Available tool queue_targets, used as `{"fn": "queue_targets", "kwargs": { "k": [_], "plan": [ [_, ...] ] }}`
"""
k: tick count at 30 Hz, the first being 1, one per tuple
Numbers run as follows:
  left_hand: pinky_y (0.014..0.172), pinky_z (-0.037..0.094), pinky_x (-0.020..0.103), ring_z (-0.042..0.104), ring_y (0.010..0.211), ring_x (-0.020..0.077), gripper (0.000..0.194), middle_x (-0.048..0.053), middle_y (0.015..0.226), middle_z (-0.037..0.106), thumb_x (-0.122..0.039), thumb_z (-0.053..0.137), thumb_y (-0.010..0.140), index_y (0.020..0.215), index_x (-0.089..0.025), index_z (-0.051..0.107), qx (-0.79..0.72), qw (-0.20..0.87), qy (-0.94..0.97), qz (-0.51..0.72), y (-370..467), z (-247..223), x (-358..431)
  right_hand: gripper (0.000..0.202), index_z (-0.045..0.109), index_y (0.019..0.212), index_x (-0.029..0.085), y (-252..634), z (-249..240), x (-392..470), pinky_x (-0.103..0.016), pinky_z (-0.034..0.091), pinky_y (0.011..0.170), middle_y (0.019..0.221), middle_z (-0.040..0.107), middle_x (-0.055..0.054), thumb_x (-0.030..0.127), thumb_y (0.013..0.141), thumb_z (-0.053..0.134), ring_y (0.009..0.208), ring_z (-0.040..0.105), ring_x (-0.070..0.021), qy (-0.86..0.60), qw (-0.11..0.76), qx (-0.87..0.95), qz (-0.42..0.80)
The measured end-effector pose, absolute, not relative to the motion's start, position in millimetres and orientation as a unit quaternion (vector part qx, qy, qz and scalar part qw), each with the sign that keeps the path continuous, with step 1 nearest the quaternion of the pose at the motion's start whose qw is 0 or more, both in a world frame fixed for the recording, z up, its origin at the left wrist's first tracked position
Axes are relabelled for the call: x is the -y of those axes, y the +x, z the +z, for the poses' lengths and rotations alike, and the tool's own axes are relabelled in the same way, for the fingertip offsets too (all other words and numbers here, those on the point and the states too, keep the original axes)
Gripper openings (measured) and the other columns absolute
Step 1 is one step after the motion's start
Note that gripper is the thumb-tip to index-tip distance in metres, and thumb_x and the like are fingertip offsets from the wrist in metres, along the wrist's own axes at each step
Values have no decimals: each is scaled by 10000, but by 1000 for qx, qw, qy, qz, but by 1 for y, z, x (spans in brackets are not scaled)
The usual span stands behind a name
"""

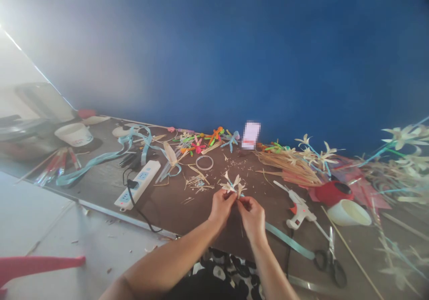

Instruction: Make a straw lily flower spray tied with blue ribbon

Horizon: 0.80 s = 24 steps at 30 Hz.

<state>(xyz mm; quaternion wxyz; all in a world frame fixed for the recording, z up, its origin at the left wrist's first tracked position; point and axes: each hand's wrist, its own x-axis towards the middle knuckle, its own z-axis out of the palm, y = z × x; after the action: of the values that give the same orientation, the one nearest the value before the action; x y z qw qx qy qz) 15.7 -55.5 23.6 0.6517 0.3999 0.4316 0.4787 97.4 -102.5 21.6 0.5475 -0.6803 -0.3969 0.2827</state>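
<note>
Both my hands meet over the near part of the dark table [208,206]. A small cream-coloured craft flower [233,185] with pointed petals, seemingly of dried husk, rises from between them. My left hand [221,207] pinches it from the left with thumb and forefinger. From the other side my right hand [251,213] closes its fingertips at the flower's base. A bit of pale blue shows among the petals. Right of my right forearm a light blue ribbon [290,241] runs toward the black-handled scissors [331,260]. A white glue gun [298,206] lies farther right.
A power strip [139,186] with a plugged-in black cord lies to the left, near a tangled blue ribbon [97,159]. Colourful pipe-cleaner figures [214,137], husk scraps [199,183] and a clear ring [204,162] lie behind. Finished-looking flowers [323,157] and a white cup [349,213] stand right.
</note>
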Motion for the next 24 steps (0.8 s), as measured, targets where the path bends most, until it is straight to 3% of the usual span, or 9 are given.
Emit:
{"fn": "queue_targets", "kwargs": {
  "k": [14,24],
  "plan": [
    [626,415,249,576,656,162,147,35,667,636,-239,643,590,689,-139,600,-413,672,399,468,14,24,59,234,604,639,151,100,19,103,-234,365,494,566,602,-22,375,665,543,491,490,-141,-708,521,415,233],
    [581,394,223,548,605,132,155,21,625,613,-190,662,551,669,-137,576,-398,688,394,462,17,25,60,166,542,593,181,100,20,103,-226,353,497,532,566,8,315,687,522,479,481,-133,-732,483,446,178]
  ]
}}
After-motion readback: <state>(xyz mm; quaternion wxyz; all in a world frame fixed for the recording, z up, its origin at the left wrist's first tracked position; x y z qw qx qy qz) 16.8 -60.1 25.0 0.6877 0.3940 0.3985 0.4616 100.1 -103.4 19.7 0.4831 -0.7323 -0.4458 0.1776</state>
